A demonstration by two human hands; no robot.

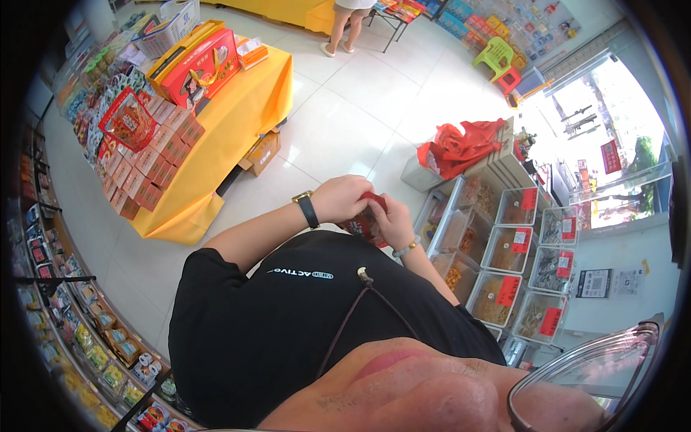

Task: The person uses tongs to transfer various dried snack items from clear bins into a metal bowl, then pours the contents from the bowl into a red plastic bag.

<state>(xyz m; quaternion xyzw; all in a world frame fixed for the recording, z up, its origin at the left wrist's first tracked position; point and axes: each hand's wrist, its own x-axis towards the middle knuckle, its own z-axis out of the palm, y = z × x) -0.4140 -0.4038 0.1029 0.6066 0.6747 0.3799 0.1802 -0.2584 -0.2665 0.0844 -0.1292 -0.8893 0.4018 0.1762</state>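
In front of my chest, both hands are on a small red plastic pouch (360,224) that bears writing. My left hand (340,198), with a watch on its wrist, grips the pouch's upper edge. From the other side, my right hand (395,221) pinches it with the thumb on top; a bead bracelet circles that wrist. The two hands are close together at the pouch's top. Fingers cover much of the pouch, and whether its top is sealed or torn cannot be told.
Left is a table with yellow cloth (248,132), stacked cartons (143,170) and a red gift box (202,67). Packed shelves (102,318) curve along the far left. Clear food bins (507,248) and red plastic bags (464,146) stand right. A person (348,24) stands ahead.
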